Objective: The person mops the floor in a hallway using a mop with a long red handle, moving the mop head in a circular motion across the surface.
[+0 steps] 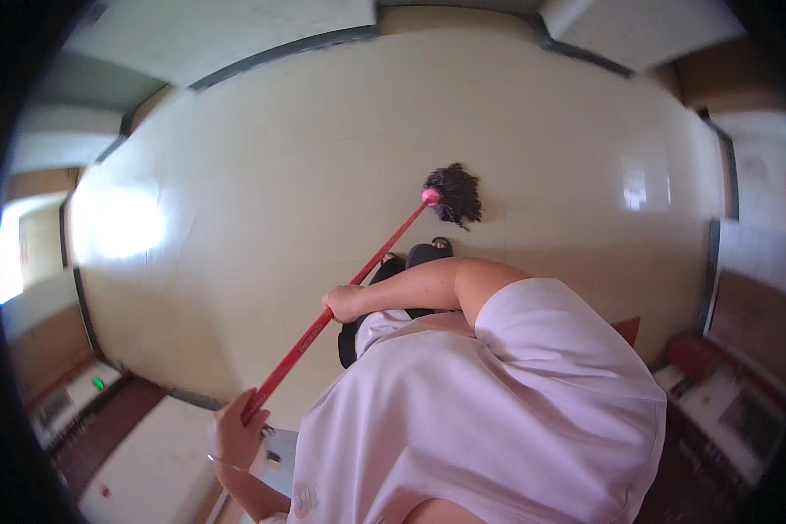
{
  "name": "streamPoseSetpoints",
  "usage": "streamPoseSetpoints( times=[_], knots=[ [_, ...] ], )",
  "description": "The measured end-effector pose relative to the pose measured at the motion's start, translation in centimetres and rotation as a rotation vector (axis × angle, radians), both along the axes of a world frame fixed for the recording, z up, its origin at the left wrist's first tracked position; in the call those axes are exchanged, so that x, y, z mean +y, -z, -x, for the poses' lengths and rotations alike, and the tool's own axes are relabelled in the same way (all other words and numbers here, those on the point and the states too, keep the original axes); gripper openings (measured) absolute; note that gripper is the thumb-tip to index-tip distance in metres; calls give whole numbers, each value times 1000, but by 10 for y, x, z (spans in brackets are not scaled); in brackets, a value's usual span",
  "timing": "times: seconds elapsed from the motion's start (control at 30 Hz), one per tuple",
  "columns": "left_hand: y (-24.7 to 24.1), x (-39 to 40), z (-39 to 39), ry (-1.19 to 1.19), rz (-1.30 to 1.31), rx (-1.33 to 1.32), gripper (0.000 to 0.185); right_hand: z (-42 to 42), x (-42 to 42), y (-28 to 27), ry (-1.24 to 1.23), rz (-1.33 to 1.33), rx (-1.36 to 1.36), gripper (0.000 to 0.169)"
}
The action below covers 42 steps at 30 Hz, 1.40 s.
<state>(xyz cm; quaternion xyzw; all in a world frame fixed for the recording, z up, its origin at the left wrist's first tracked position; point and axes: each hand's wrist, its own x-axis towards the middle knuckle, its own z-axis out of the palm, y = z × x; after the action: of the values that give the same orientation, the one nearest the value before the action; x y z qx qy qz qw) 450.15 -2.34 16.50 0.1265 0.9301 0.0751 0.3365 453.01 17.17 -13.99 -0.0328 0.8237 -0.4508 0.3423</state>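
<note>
A mop with a red handle (pixel 301 347) slants from the lower left up to its dark string mop head (pixel 457 196), which is spread on the pale floor in front of the person's feet. A pink socket (pixel 430 196) joins handle and head. My left hand (pixel 239 422), with a thin bracelet at its wrist, grips the handle near its upper end. Farther down the handle, my right hand (pixel 344 303) is closed around it, the right arm reaching across the body.
The pale floor (pixel 268 164) is bordered by walls with dark baseboards (pixel 288 54). Black open-toed footwear (pixel 443 245) stands just behind the mop head. Bright reflections lie at left and right. A red object (pixel 627 330) shows partly behind the shirt.
</note>
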Motion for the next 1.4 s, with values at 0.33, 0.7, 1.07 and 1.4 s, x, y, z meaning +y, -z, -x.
streamPoseSetpoints(
  times=[0.33,0.7,1.07,1.4],
  knots=[
    [82,61,-53,-510,-84,-106,32,53,80,42,-478,-211,114,18],
    [190,306,126,-156,-282,-198,29,211,342,93,511,-335,-313,20],
    [129,189,63,-595,101,-286,26,184,193,90,-749,-394,119,19],
    [74,136,-53,-967,71,-340,29,167,120,41,-1262,6,170,16]
  ],
)
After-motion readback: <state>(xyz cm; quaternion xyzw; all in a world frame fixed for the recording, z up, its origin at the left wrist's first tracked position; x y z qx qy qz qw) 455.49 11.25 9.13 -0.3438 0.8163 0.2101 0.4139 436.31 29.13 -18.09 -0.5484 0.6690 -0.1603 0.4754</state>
